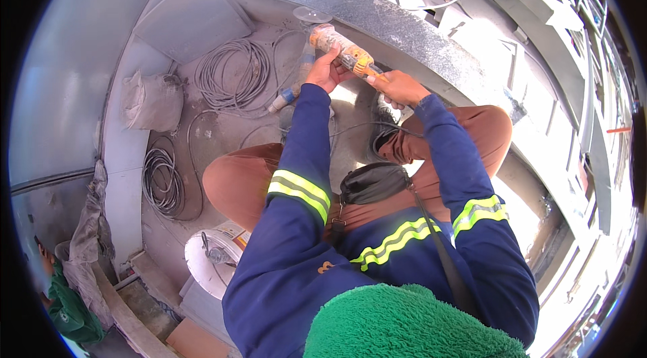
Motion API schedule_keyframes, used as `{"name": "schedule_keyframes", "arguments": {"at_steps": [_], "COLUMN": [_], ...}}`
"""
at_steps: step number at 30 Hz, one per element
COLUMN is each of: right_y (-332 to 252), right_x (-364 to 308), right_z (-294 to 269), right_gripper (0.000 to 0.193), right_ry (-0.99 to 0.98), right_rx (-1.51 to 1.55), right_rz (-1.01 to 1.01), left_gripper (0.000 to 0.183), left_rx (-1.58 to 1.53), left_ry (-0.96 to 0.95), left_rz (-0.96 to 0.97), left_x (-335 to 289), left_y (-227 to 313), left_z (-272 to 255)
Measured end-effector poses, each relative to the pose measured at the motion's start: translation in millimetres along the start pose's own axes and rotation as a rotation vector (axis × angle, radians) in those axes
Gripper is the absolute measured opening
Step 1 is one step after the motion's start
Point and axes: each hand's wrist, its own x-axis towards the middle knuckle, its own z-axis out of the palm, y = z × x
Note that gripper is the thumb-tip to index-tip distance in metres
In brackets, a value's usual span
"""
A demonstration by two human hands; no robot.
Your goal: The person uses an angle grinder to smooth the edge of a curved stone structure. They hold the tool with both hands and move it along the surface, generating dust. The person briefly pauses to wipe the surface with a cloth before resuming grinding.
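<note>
Both of my hands are closed round a dusty orange-and-grey angle grinder (342,49). My left hand (327,72) grips its body from below, close to the head. My right hand (399,88) is wrapped round the rear end by the cord. The grinder's round disc (312,15) is at the near side of a long grey speckled stone slab (377,8); whether it touches, I cannot tell. Below my left hand lies a dusty tool with a blue band (287,96), partly hidden by my sleeve. A dark cord (364,125) runs across between my knees.
Coiled cables (232,78) lie on the floor to the left, with another coil (163,181) nearer. A pale sack (152,102) and a leaning grey panel (192,18) stand by the wall. A white bucket (202,270) is beside my left leg. Another person's green sleeve (75,311) shows at lower left.
</note>
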Motion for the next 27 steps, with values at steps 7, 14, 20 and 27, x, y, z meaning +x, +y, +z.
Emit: {"name": "schedule_keyframes", "arguments": {"at_steps": [7,14,20,27], "right_y": [0,9,7,4], "right_x": [5,1,7,1], "right_z": [0,-1,-1,-2], "right_gripper": [0.073,0.07,0.068,0.066], "right_ry": [0.002,0.004,0.014,0.005], "right_rx": [-0.004,0.012,0.001,0.019], "right_rz": [0.011,-0.017,0.001,-0.01], "left_gripper": [0.058,0.054,0.052,0.053], "left_rx": [-0.009,0.033,0.028,0.055], "left_ry": [0.058,0.023,0.08,0.031], "left_rz": [0.013,-0.006,-0.005,-0.033], "left_x": [0,-6,-2,-8], "left_y": [-4,0,0,7], "left_z": [4,6,8,8]}}
